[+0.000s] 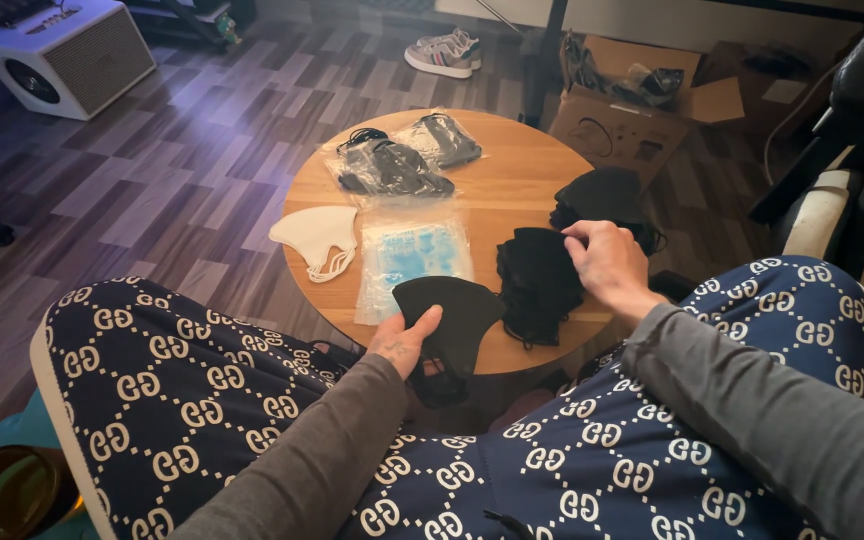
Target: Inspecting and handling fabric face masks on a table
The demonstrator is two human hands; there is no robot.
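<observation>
My left hand grips a black face mask at the near edge of the round wooden table, the mask hanging partly over the rim. My right hand rests with its fingers pinched on a stack of black masks near the table's right side. A second pile of black masks lies just behind that hand. A white mask sits at the left edge, beside a clear bag of blue masks. Two clear bags of black masks lie at the far side.
My legs in dark patterned trousers flank the table. An open cardboard box stands behind the table on the right, a pair of sneakers beyond it. A white speaker-like box sits far left. A dark chair is at right.
</observation>
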